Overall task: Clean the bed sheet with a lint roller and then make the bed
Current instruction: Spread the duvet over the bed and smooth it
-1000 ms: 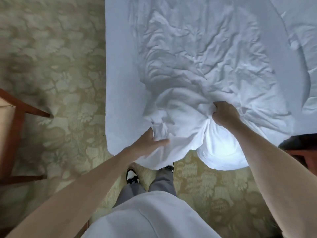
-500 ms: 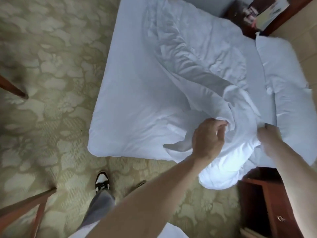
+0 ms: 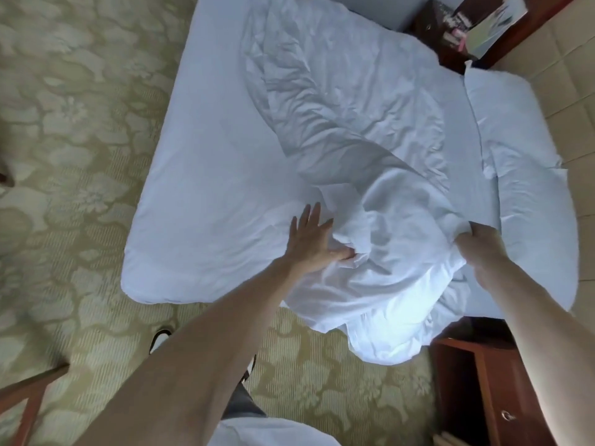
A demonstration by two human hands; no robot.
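Duvet (image 3: 370,149): white cloth, matt, heavily creased.
Bed sheet (image 3: 209,194): white cloth, matt, mostly smooth.
Carpet (image 3: 80,123): woven pile, matt.
Nightstand (image 3: 483,391): reddish wood, slight sheen.

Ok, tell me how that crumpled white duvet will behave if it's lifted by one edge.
Probably floppy: the duvet folds and creases deeply where the right hand grips it. Likely to drape and sag, since its near end hangs off the bed. Seems light: one grip bunches it.

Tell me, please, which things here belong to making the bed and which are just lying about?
In the job: duvet, held by the right hand and pressed by the left hand; bed sheet; pillow.
Lying about: nightstand; chair; carpet.
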